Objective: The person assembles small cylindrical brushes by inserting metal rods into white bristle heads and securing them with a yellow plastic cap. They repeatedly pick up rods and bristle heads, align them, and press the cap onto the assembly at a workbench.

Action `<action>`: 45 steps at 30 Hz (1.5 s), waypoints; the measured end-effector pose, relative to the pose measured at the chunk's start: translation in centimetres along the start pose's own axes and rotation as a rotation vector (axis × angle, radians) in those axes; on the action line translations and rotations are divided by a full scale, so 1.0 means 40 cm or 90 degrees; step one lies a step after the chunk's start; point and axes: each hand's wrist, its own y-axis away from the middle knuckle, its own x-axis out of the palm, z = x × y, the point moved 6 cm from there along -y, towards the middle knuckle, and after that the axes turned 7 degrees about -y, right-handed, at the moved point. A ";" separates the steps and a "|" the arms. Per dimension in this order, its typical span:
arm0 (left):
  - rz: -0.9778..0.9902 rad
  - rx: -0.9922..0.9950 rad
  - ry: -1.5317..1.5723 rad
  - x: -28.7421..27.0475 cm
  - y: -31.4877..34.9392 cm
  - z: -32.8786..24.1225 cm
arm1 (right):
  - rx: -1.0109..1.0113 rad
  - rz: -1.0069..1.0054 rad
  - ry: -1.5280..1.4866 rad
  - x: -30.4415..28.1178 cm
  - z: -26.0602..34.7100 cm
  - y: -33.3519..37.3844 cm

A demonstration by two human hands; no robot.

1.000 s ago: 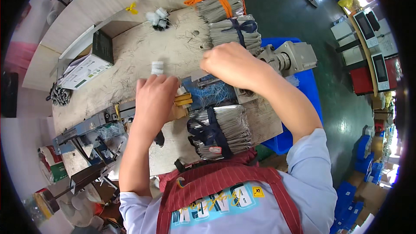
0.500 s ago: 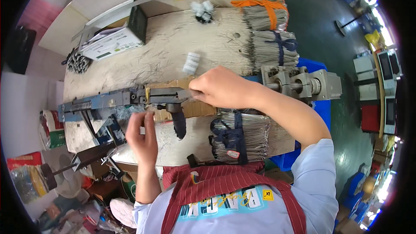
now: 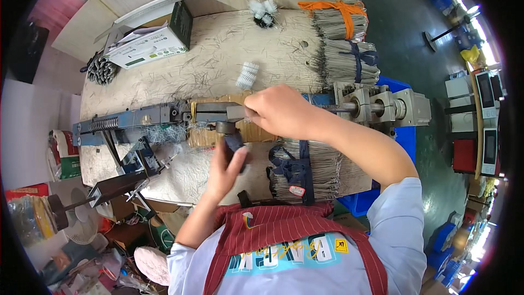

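A long blue metal bench fixture (image 3: 131, 120) lies across the worktable. My right hand (image 3: 281, 110) is closed over its middle, fingers pinched on a flat grey metal piece (image 3: 236, 112) that rests along the fixture. Just below, my left hand (image 3: 222, 172) wraps round a dark cloth-wrapped handle (image 3: 233, 141), whose round metal end points toward the fixture. Brown cardboard (image 3: 256, 131) sits under the right hand. The tips of the right fingers are partly hidden.
Bundles of thin metal rods lie to the right, one tied with an orange strap (image 3: 346, 16), another, nearer, with a dark strap (image 3: 295, 172). White coil-like pieces (image 3: 248, 75) lie beyond my hands. A carton (image 3: 147, 46) stands far left; a shaft with clamps (image 3: 376, 108) extends right.
My left hand has moved right from beside the fixture and taken hold of the wrapped handle. The right hand stays at nearly the same spot, still pinching the metal piece.
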 end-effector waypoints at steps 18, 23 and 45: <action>0.023 -0.170 -0.007 0.138 0.076 -0.087 | -0.070 -0.014 0.230 0.016 0.117 0.115; 0.017 0.039 -0.341 0.105 0.034 0.012 | 0.019 0.089 0.080 0.163 0.042 0.133; -0.456 -0.045 -0.004 -0.325 0.145 0.154 | 0.242 -0.108 -0.280 0.081 -0.098 0.265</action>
